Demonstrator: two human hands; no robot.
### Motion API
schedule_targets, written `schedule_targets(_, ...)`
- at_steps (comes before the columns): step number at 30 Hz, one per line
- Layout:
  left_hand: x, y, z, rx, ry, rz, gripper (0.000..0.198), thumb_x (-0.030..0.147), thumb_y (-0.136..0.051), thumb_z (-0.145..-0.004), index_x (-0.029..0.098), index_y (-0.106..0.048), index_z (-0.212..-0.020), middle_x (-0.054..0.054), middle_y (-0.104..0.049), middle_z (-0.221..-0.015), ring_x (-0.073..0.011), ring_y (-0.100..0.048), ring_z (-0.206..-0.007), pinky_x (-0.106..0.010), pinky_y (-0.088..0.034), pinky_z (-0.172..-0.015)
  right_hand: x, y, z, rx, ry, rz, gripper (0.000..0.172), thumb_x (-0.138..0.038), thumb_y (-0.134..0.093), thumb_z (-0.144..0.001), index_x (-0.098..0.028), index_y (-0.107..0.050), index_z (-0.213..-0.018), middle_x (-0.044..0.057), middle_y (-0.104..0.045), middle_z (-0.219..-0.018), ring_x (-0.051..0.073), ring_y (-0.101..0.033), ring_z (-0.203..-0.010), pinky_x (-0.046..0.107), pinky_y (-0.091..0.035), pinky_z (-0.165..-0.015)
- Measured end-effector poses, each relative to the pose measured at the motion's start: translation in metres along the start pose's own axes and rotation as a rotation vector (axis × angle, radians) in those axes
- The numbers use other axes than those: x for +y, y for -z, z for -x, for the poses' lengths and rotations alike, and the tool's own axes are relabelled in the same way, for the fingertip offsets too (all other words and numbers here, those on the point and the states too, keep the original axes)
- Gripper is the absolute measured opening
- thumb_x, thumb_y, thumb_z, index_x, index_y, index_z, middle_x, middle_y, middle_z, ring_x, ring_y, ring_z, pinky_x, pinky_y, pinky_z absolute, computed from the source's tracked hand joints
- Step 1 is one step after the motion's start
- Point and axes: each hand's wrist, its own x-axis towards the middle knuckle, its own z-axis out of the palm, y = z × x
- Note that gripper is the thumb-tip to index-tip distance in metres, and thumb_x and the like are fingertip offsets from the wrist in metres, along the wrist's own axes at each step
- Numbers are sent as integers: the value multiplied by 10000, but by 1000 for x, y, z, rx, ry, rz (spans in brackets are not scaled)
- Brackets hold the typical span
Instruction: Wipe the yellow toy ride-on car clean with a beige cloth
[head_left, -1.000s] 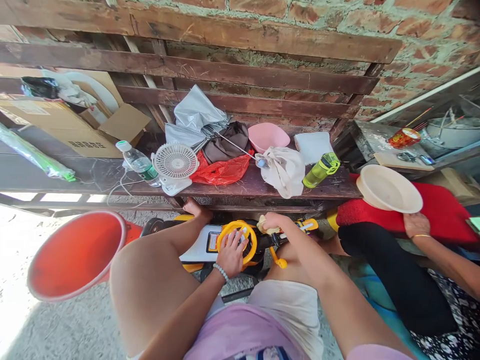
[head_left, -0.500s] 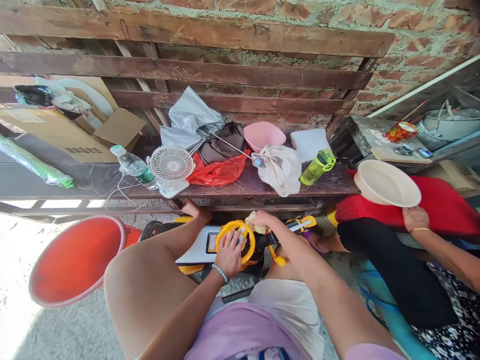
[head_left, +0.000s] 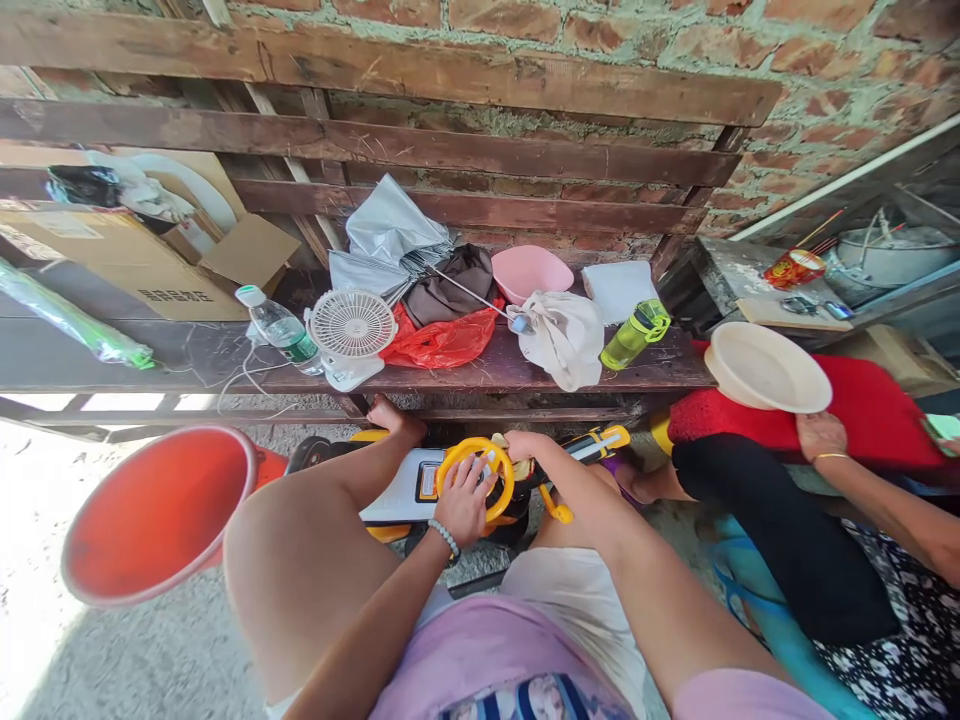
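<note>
A yellow toy steering wheel (head_left: 508,490) tops a black, white and yellow ride-on toy car (head_left: 397,497) between my knees. My left hand (head_left: 461,502), a beaded bracelet on its wrist, lies over the wheel's lower left side with fingers spread toward the hub. Just past the wheel's upper right rim, my right hand (head_left: 529,447) is closed on a pale cloth (head_left: 523,468), which is mostly hidden by the hand. A yellow and black lever (head_left: 555,506) sticks out below my right forearm.
On the wooden bench (head_left: 450,385) stand a small fan (head_left: 352,325), a water bottle (head_left: 281,330), a red bag (head_left: 442,340) and a green bottle (head_left: 634,335). A red bucket (head_left: 157,515) is at left. At right, another person's hand (head_left: 821,437) touches a cream basin (head_left: 769,365).
My right hand and the cloth have shifted slightly around the wheel's upper right edge, and less cloth shows. My left hand stays on the wheel. The view has moved a little.
</note>
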Motion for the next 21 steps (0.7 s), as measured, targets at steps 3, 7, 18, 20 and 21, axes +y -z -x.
schedule_targets(3, 0, -1, 0, 11, -4, -12, 553, 214, -583, -880, 273, -649, -1425, -73, -475, -1650, -350, -381, -1544, -549, -294, -1243, -3, -3, -2, -20, 26, 22, 381, -259, -885, -678, -158, -760, -1024, 94, -799, -1086, 225, -754, -902, 234, -533, -717)
schedule_targets(7, -1, -4, 1, 39, -14, -24, 569, 215, -611, -859, 276, -649, -1423, -62, -472, -1653, -335, -382, -1544, -528, -288, -1253, -3, -3, -6, -10, 23, 70, 398, -251, -898, -663, -152, -756, -1022, 128, -793, -1098, 278, -762, -925, 282, -555, -731)
schedule_targets(18, -1, -4, 0, 67, -12, -8, 537, 214, -611, -862, 275, -671, -1392, -72, -503, -1628, -343, -420, -1516, -534, -315, -1226, 39, 17, -12, 121, -231, 133, 507, -136, -863, -604, -125, -784, -1105, 237, -733, -1280, 385, -702, -1202, 413, -568, -930)
schedule_targets(20, -1, -5, 1, 71, -17, -17, 544, 212, -611, -857, 278, -670, -1394, -67, -498, -1633, -335, -416, -1519, -523, -306, -1231, 49, 16, -8, 144, -251, 95, 492, -181, -830, -673, -118, -771, -1158, 250, -714, -1315, 363, -702, -1209, 391, -562, -928)
schedule_targets(21, -2, -6, 1, 73, -20, -21, 547, 212, -611, -856, 279, -670, -1395, -67, -496, -1635, -334, -414, -1521, -521, -301, -1233, 53, 15, -6, 148, -245, 70, 476, -210, -811, -708, -116, -765, -1173, 245, -716, -1314, 343, -711, -1192, 368, -559, -918)
